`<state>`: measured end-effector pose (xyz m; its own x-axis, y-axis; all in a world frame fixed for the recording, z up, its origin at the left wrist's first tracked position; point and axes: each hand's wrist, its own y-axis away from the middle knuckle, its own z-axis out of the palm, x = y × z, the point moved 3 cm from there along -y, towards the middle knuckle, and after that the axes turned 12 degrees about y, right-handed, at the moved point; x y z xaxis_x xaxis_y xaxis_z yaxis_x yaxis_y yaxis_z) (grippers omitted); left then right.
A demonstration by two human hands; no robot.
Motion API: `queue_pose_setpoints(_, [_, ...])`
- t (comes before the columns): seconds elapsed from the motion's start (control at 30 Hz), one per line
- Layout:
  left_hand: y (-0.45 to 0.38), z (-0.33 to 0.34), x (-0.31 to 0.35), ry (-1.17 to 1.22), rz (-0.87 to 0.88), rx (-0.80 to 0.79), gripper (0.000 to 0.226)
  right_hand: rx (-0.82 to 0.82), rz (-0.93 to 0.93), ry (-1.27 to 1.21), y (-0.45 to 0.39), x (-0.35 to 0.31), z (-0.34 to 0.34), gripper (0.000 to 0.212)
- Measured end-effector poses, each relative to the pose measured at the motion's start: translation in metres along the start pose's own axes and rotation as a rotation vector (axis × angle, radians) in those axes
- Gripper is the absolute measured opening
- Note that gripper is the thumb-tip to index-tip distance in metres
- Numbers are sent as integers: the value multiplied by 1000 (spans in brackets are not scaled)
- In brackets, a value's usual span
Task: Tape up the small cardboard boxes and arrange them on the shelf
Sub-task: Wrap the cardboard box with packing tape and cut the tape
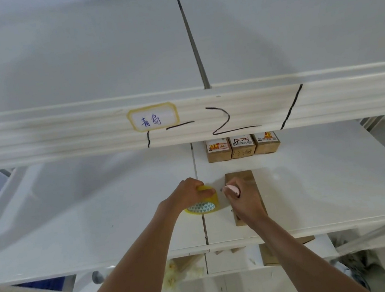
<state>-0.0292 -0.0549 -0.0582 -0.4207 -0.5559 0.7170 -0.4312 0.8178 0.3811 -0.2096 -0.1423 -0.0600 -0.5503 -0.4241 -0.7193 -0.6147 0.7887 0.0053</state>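
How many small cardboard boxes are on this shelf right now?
4. Three stand side by side at the back: left box, middle box, right box. A fourth box lies in front under the right hand. Others may be hidden behind the upper beam.

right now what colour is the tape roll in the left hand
Yellow, with a white and teal triangle pattern on its side; the tape roll shows only in the head view.

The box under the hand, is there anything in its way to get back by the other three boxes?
Nothing visible. The box lies under the right hand, and only bare white shelf shows between it and the three boxes at the back. The tape roll sits off to the left.
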Motion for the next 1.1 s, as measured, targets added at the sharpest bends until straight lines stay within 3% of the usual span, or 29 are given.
queue_pose_setpoints(0.53, [4, -1, 0, 49, -40, 5, 31, 10, -34, -33, 2, 7, 1, 11])
queue_pose_setpoints(1.1, [12, -3, 7, 66, -28, 16, 38, -41, -67, -66, 10, 3, -3, 12])
